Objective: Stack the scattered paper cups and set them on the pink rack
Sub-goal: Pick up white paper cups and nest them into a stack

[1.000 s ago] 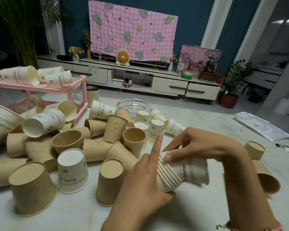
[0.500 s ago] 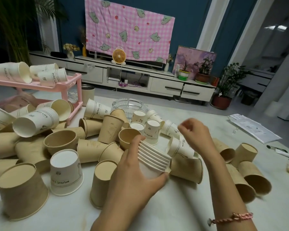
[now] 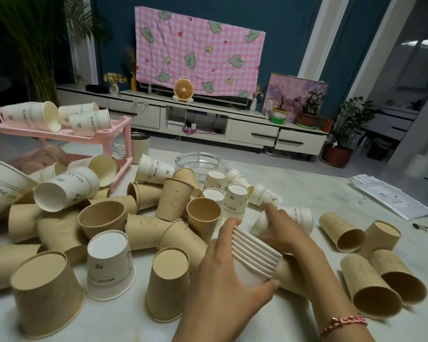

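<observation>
Gripping ribbed stack (image 3: 256, 255), smooth white cup (image 3: 300, 217)

I note: nested white stack (image 3: 255, 254), tilted, centre; loose white cup (image 3: 300, 216) just behind; brown cups (image 3: 169, 287) scattered around; pink rack (image 3: 127, 150) at left.

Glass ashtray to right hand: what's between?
Head view: small white cups, mostly bottom-up, stand between the glass ashtray and the right hand.
</observation>
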Demonstrator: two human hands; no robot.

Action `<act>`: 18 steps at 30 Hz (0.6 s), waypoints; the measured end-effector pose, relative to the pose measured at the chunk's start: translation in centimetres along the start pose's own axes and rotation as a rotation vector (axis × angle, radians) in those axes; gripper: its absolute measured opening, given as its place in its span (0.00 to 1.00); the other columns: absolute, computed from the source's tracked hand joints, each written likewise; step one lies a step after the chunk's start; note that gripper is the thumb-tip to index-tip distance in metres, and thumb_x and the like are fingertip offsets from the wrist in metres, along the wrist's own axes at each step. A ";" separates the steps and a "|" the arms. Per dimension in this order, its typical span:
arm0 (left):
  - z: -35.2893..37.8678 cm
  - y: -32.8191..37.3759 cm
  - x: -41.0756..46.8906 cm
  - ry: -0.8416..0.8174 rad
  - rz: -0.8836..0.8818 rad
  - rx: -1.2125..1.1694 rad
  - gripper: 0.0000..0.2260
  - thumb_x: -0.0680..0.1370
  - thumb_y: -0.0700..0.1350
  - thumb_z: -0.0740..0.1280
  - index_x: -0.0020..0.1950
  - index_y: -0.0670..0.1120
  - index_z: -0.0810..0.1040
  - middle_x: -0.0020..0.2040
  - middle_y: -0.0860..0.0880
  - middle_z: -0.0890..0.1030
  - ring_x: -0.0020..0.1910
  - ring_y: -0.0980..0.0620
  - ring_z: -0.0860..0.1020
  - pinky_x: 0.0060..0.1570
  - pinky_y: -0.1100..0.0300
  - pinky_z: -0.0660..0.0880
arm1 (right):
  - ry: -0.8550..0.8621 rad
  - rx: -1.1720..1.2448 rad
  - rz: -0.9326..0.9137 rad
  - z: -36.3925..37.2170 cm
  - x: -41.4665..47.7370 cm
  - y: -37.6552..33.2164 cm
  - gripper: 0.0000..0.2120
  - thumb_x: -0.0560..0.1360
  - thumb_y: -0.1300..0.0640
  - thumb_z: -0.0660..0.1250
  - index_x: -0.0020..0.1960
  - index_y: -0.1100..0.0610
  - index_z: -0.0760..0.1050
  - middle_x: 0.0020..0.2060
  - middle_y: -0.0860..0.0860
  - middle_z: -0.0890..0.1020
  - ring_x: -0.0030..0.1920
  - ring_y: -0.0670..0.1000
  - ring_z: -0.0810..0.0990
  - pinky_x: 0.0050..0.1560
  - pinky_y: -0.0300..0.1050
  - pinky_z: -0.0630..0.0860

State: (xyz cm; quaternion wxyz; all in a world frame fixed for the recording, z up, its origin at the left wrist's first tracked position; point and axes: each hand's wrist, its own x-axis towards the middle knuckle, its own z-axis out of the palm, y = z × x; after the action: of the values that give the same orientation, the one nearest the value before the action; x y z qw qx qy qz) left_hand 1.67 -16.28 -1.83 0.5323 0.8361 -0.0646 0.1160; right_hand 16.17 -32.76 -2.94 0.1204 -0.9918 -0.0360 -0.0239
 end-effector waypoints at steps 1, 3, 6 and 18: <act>0.0 -0.1 0.1 0.007 -0.003 -0.007 0.39 0.58 0.60 0.74 0.63 0.69 0.54 0.58 0.62 0.72 0.55 0.59 0.73 0.56 0.59 0.73 | 0.083 0.071 -0.013 -0.8 -0.2 -0.3 0.32 0.66 0.52 0.69 0.67 0.49 0.59 0.56 0.57 0.73 0.53 0.59 0.76 0.49 0.50 0.74; -0.1 -0.4 0.3 0.032 -0.015 -0.027 0.39 0.58 0.60 0.74 0.63 0.67 0.56 0.58 0.60 0.74 0.54 0.58 0.74 0.54 0.61 0.73 | 0.229 0.469 -0.025 -3.6 -1.1 -1.6 0.29 0.67 0.55 0.73 0.62 0.51 0.61 0.54 0.59 0.74 0.47 0.58 0.77 0.43 0.52 0.77; -0.1 -0.5 0.7 0.110 -0.080 -0.097 0.39 0.59 0.57 0.76 0.64 0.64 0.58 0.56 0.58 0.76 0.53 0.56 0.75 0.47 0.66 0.70 | 0.157 1.139 -0.208 -7.7 -4.4 -5.1 0.28 0.64 0.55 0.76 0.56 0.50 0.63 0.47 0.54 0.76 0.42 0.51 0.80 0.42 0.49 0.81; -0.9 0.2 0.7 0.299 -0.160 -0.335 0.45 0.58 0.52 0.79 0.67 0.67 0.56 0.49 0.60 0.79 0.43 0.65 0.77 0.39 0.75 0.74 | -0.239 0.544 -0.367 -7.2 -8.1 -9.8 0.22 0.72 0.35 0.58 0.37 0.53 0.73 0.33 0.40 0.78 0.36 0.37 0.76 0.41 0.31 0.72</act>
State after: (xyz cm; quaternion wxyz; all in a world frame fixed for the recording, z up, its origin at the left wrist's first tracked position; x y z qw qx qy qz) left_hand 2.15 -15.48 -1.12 0.6746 0.7122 0.0632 0.1837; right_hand 7.09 -25.52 5.95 0.3690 -0.8962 -0.2325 0.0815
